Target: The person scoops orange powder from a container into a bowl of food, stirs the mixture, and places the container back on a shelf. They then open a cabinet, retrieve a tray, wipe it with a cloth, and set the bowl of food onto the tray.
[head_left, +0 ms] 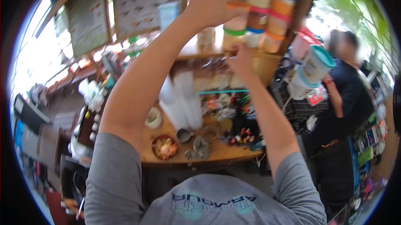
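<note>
My left hand (211,6) reaches up to the shelf, its thumb across a clear container with an orange lid (237,21) and its fingers curled at the side. This container stands on one with a green lid (234,39) and pale yellow contents. Just below, at the shelf's front edge, my right hand (241,60) has its fingers curled close to the base of the green-lidded container. Whether they grip anything is hard to see. More stacked containers (277,22) with blue, pink and orange lids stand to the right.
Under the wooden shelf (267,60) is a counter (150,154) with white plastic cup stacks (181,102), a bowl of food (164,147), a metal cup (184,135) and small packets. At right, a person in dark clothes (348,89) stands near white tubs with teal lids (317,64).
</note>
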Demonstrator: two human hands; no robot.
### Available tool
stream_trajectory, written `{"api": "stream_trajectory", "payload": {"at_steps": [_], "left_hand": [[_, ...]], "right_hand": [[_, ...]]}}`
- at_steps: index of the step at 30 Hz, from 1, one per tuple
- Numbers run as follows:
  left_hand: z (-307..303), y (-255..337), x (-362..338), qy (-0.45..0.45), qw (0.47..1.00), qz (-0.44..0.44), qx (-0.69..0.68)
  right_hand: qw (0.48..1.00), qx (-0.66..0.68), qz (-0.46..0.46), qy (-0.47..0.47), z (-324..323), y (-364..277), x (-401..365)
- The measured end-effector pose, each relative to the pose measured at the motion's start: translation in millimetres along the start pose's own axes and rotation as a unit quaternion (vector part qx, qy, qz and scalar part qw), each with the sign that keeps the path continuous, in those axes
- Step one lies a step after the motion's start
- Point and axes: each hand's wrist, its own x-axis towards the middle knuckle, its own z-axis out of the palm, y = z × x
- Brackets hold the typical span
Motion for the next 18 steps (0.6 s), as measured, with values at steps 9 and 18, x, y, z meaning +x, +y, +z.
{"api": "stream_trajectory", "payload": {"at_steps": [9,18], "left_hand": [[-168,-91,-331,-0.071,0.889,-0.423,-0.160],[-81,-44,-627,-0.445,0.736,-0.510,-0.006]], "right_hand": [[0.999,-0.019,0.001,0.044,2,-9,-1],[0.998,-0.019,0.050,0.043,14,-81,-95]]}}
